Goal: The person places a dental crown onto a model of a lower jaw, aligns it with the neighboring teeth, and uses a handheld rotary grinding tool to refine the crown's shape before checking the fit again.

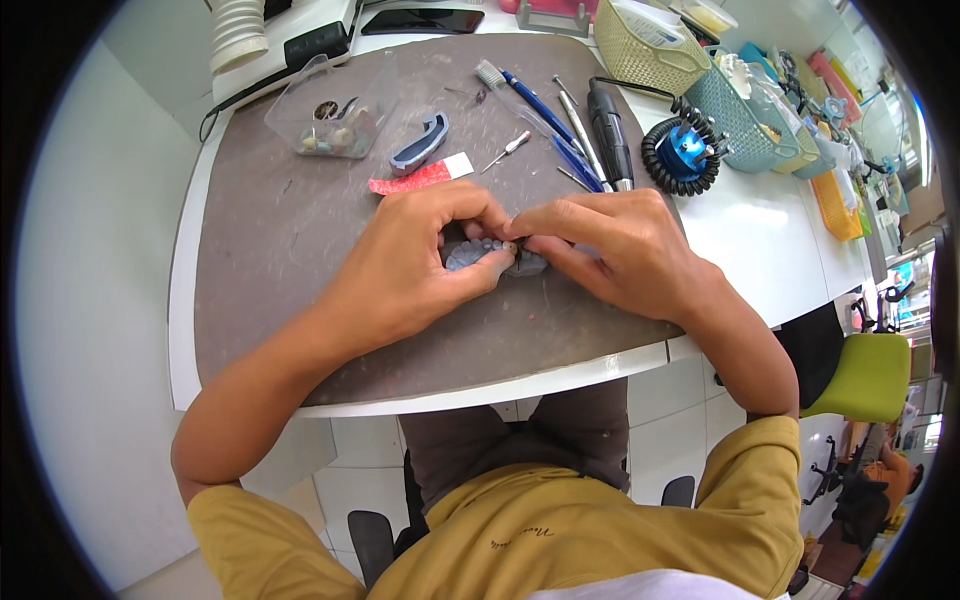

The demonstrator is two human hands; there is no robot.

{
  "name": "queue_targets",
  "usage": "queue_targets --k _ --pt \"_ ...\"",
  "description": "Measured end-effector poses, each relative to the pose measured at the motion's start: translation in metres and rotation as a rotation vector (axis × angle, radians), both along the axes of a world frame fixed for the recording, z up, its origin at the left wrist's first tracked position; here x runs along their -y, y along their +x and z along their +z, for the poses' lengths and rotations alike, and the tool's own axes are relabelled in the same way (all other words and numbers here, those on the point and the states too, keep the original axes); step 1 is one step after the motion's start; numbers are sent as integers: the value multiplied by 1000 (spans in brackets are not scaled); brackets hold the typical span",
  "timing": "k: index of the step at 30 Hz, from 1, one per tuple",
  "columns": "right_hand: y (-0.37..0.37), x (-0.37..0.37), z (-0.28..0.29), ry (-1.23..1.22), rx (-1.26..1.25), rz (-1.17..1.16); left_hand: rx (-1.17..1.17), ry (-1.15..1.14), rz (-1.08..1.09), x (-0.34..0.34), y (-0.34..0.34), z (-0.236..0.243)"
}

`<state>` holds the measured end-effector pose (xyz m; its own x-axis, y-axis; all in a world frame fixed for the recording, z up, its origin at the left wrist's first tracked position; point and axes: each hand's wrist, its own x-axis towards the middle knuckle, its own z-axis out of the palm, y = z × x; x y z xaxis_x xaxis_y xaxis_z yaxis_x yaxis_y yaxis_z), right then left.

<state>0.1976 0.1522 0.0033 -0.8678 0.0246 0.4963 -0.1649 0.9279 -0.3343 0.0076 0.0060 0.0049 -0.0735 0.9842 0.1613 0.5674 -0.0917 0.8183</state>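
Observation:
A grey dental cast (475,252) with a row of moulded teeth lies low over the brown mat in front of me, partly covered by my fingers. My left hand (415,245) is closed around its left side, with the thumb along the front and the fingers behind. At the cast's right part, my right hand (610,240) has thumb and index finger pinched together. A small dark bit shows at those fingertips, too small to name. Beside the left thumb tip sits a small tan tooth-like piece (510,248). Just beyond my left hand lies a red-and-white paper strip (425,173).
On the mat (270,280) are a clear plastic box (345,140) of small parts, a blue-grey curved piece (420,145), a small screwdriver (508,150), a toothbrush (500,80), pens and a black handpiece (610,130). A coiled cord (685,150) and baskets (650,55) stand right.

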Motion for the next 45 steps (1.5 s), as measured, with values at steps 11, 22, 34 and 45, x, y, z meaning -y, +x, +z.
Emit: queue_targets --k 11,22,34,45 --pt "-1 2 -3 26 -70 1 -13 16 25 1 -4 -5" --pt "1 5 -3 26 -33 -42 -5 15 26 2 -1 -5" --pt "0 7 -2 -12 -32 -48 23 11 26 1 1 -4" --pt "2 7 -2 12 3 -81 7 49 31 1 1 -5"
